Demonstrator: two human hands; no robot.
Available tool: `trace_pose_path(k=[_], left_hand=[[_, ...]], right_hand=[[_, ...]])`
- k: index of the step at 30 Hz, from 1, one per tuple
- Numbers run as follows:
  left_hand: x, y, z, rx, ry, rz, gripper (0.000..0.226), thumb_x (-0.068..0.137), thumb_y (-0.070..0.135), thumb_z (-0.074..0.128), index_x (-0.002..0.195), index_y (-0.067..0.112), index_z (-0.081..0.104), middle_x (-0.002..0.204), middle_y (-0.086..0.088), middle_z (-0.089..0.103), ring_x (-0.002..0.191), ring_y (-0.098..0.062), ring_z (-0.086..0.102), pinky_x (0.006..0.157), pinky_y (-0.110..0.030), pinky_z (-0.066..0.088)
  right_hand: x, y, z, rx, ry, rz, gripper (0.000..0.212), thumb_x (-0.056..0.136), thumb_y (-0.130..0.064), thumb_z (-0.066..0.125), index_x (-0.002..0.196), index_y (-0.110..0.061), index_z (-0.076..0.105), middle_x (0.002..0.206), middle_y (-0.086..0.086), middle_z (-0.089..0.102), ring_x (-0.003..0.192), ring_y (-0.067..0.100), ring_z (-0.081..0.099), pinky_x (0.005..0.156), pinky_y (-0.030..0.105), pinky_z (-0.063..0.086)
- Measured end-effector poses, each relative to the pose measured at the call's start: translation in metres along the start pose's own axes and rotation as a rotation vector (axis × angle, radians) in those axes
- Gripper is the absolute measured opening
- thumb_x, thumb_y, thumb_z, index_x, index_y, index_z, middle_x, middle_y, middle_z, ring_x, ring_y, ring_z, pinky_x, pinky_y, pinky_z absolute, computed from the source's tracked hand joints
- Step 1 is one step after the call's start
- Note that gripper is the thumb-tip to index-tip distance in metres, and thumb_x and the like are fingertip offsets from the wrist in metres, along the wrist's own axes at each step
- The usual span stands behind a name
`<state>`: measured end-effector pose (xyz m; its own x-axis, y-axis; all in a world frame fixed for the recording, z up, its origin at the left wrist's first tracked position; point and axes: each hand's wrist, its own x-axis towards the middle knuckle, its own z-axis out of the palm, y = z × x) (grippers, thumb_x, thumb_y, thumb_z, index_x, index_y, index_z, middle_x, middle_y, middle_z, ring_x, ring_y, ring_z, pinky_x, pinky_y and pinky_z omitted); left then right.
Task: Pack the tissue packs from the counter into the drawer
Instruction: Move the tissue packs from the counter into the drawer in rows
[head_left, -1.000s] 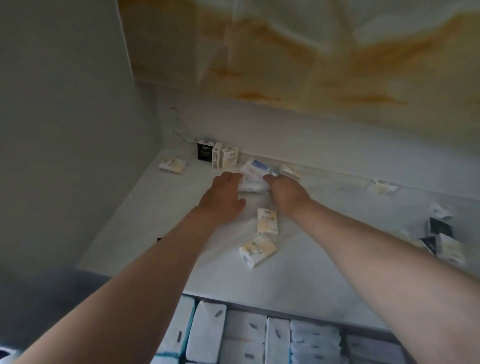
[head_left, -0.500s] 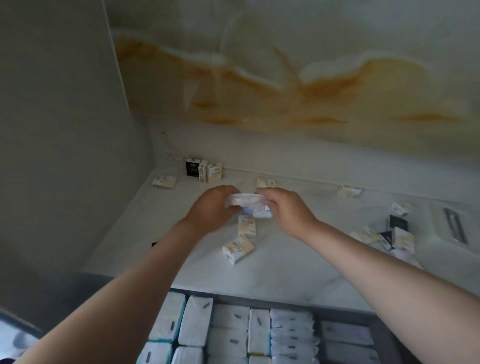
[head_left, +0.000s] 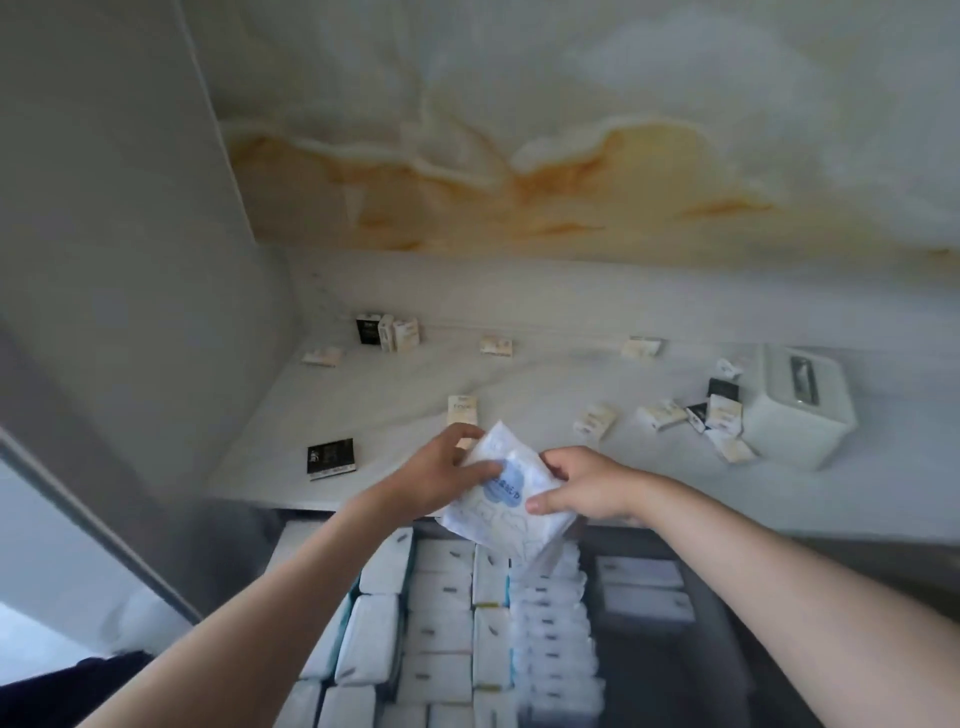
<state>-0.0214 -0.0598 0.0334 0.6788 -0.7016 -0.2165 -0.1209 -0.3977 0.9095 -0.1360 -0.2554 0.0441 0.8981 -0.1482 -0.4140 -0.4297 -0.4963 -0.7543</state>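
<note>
Both hands, left hand (head_left: 434, 480) and right hand (head_left: 584, 486), clamp the white tissue pack (head_left: 506, 493) above the drawer (head_left: 727, 639) back edge; soft wrapper could slip, snagging packed rows.

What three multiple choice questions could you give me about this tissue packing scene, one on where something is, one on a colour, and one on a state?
1. Where is the held tissue pack?
A. over the counter's front edge, above the drawer
B. flat at the back wall
C. on the white box

2. What colour is the patch on the held pack?
A. red
B. blue
C. green

3. How is the pack held?
A. left hand only
B. right hand only
C. both hands

Answers:
1. A: it hangs over the counter edge, with packed rows just below.
2. B: a blue shape shows between the fingers.
3. C: one hand grips each side.
</note>
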Motion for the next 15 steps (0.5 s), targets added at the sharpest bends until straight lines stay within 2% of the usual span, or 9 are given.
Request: trace_pose_path(k=[2, 4, 5, 8, 9, 11, 12, 15], left_hand=[[-0.015, -0.008, 0.006, -0.069, -0.055, -0.065, 0.045, 0.083, 0.039, 0.074, 0.121, 0.025, 0.055, 0.109, 0.001, 0.07, 0.095, -0.014, 0.07, 0.087, -0.037, 0.057], [-0.03, -0.014, 0.005, -0.083, -0.174, -0.148, 0.034, 0.09, 0.026, 0.066, 0.122, 0.02, 0.055, 0.106, 0.0, 0.07, 0.089, -0.012, 0.068, 0.082, -0.03, 0.056], [-0.037, -0.017, 0.004, -0.073, -0.219, -0.186, 0.03, 0.092, 0.019, 0.062, 0.122, 0.019, 0.055, 0.103, -0.003, 0.069, 0.085, -0.014, 0.067, 0.078, -0.029, 0.055], [-0.049, -0.027, 0.006, -0.059, -0.242, -0.206, 0.033, 0.09, 0.002, 0.06, 0.12, 0.013, 0.054, 0.107, -0.016, 0.065, 0.084, -0.021, 0.066, 0.079, -0.034, 0.058], [-0.052, -0.029, 0.01, -0.057, -0.24, -0.191, 0.035, 0.088, -0.004, 0.058, 0.119, 0.011, 0.055, 0.109, -0.018, 0.065, 0.088, -0.022, 0.066, 0.082, -0.035, 0.058], [-0.058, -0.029, 0.019, -0.043, -0.264, -0.156, 0.041, 0.084, -0.012, 0.054, 0.121, 0.007, 0.055, 0.115, -0.02, 0.063, 0.095, -0.024, 0.065, 0.085, -0.035, 0.057], [-0.061, -0.029, 0.024, -0.023, -0.284, -0.144, 0.044, 0.082, -0.011, 0.053, 0.122, 0.007, 0.055, 0.117, -0.02, 0.063, 0.097, -0.024, 0.065, 0.083, -0.032, 0.057], [-0.068, -0.03, 0.039, 0.046, -0.359, -0.132, 0.048, 0.075, 0.003, 0.057, 0.122, 0.013, 0.059, 0.116, -0.014, 0.067, 0.102, -0.026, 0.066, 0.083, -0.033, 0.056]], right_hand=[[-0.011, 0.006, 0.008, 0.096, -0.011, 0.023, 0.026, 0.085, -0.017, 0.076, 0.109, -0.017, 0.064, 0.108, 0.004, 0.072, 0.096, 0.02, 0.071, 0.076, 0.036, 0.06], [-0.019, 0.015, 0.016, 0.157, 0.0, 0.052, 0.027, 0.088, -0.016, 0.074, 0.113, -0.015, 0.063, 0.111, 0.007, 0.07, 0.094, 0.021, 0.07, 0.066, 0.032, 0.058], [-0.022, 0.018, 0.019, 0.148, 0.004, 0.06, 0.028, 0.088, -0.016, 0.074, 0.114, -0.015, 0.062, 0.111, 0.007, 0.07, 0.094, 0.022, 0.07, 0.067, 0.033, 0.059], [-0.033, 0.029, 0.033, 0.027, -0.003, 0.035, 0.036, 0.083, -0.017, 0.076, 0.116, -0.017, 0.062, 0.112, 0.002, 0.071, 0.102, 0.019, 0.069, 0.09, 0.044, 0.057], [-0.038, 0.031, 0.039, -0.039, -0.016, 0.012, 0.036, 0.082, -0.016, 0.075, 0.116, -0.017, 0.062, 0.111, 0.0, 0.07, 0.103, 0.017, 0.067, 0.092, 0.04, 0.055], [-0.05, 0.033, 0.05, -0.14, -0.022, -0.035, 0.035, 0.08, -0.015, 0.075, 0.112, -0.02, 0.06, 0.105, -0.006, 0.068, 0.097, 0.011, 0.064, 0.08, 0.024, 0.053], [-0.054, 0.035, 0.056, -0.166, -0.016, -0.047, 0.037, 0.078, -0.016, 0.076, 0.111, -0.022, 0.061, 0.103, -0.008, 0.067, 0.094, 0.009, 0.063, 0.076, 0.021, 0.051], [-0.06, 0.05, 0.07, -0.209, 0.004, -0.027, 0.047, 0.072, -0.025, 0.08, 0.114, -0.028, 0.061, 0.106, -0.009, 0.068, 0.099, 0.013, 0.064, 0.086, 0.03, 0.054]])
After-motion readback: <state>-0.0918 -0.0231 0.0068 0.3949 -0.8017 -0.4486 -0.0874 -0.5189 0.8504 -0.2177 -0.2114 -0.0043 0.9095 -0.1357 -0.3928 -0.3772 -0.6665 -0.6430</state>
